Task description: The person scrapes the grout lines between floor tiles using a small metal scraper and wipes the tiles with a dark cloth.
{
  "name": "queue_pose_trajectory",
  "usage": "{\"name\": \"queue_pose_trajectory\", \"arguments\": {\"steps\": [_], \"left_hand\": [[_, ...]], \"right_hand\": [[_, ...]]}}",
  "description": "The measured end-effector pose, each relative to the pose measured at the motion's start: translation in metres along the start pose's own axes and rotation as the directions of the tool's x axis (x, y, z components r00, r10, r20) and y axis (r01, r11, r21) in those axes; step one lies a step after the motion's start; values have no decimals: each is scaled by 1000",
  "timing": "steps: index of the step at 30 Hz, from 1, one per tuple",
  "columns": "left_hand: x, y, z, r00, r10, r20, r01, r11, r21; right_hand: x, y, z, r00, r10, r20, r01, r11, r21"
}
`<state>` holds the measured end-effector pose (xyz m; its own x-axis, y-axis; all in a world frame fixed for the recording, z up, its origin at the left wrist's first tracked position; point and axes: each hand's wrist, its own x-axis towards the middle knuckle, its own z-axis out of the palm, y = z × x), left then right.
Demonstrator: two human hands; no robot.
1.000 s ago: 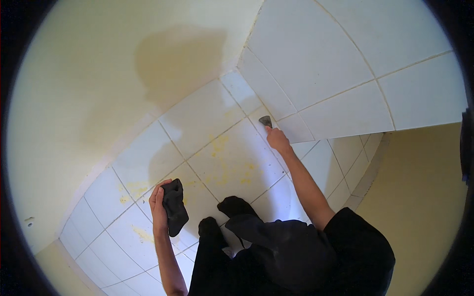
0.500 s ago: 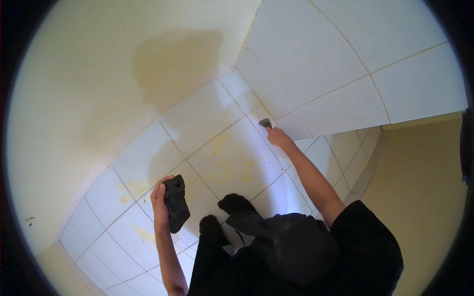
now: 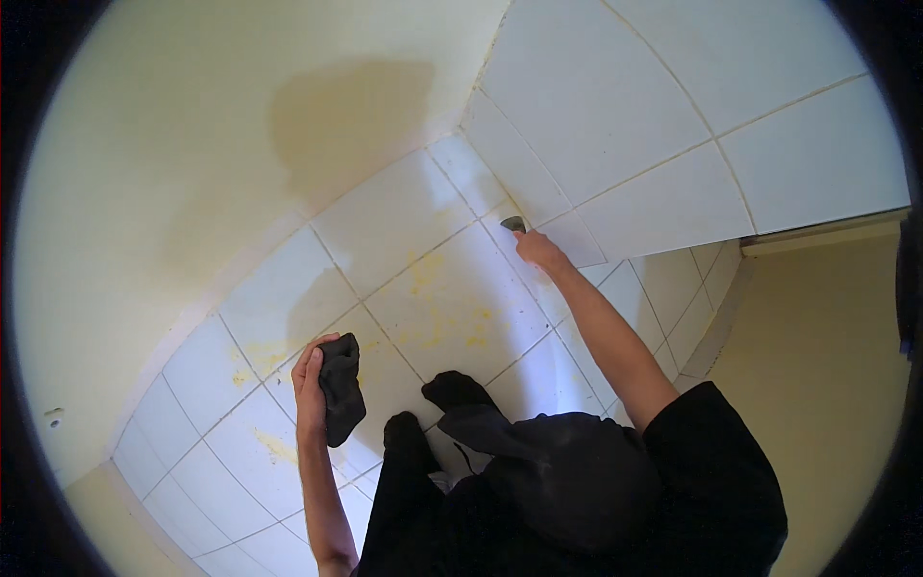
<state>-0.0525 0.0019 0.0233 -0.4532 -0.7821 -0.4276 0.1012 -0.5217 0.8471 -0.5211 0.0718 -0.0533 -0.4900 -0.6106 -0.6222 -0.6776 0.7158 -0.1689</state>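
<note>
My right hand [image 3: 540,252] is closed around a scraper [image 3: 513,225], whose dark, wide blade shows beyond my fingers. Its handle is hidden in my fist. The blade is over the white floor tiles [image 3: 404,207], close to the tiled wall at the right; whether it touches the floor I cannot tell. On the left, my left hand [image 3: 308,385] grips a folded black cloth [image 3: 342,392], held in the air above the floor. Yellow smears [image 3: 423,274] mark the tiles between my two hands.
White wall tiles [image 3: 615,106] rise at the upper right, ending in a lower edge near my right forearm. A cream wall [image 3: 192,115] stands on the left. My feet in black socks [image 3: 454,390] are on the tiles below. Small dark specks [image 3: 546,325] lie by a grout line.
My right hand and the scraper have shifted slightly up and to the left. My left hand still holds the cloth, a little higher in the picture.
</note>
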Motion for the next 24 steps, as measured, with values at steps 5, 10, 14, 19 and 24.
{"name": "queue_pose_trajectory", "arguments": {"steps": [5,10,14,19,24], "left_hand": [[-1,3,4,1000,2,-3,-2,1000,6],[5,-3,5,1000,-15,0,15,997,73],[3,-1,-1,1000,-4,-9,4,1000,10],[3,-2,4,1000,-9,-21,8,1000,-12],[0,-7,-2,999,-35,-6,35,999,-6]], "right_hand": [[1,28,49,989,-144,38,149,965,-218],[19,-3,35,992,113,-56,-108,991,83],[5,-4,50,1000,0,-20,0,1000,22],[25,5,40,992,-58,-110,52,997,-53],[14,-1,47,990,-116,-84,110,991,-69]]}}
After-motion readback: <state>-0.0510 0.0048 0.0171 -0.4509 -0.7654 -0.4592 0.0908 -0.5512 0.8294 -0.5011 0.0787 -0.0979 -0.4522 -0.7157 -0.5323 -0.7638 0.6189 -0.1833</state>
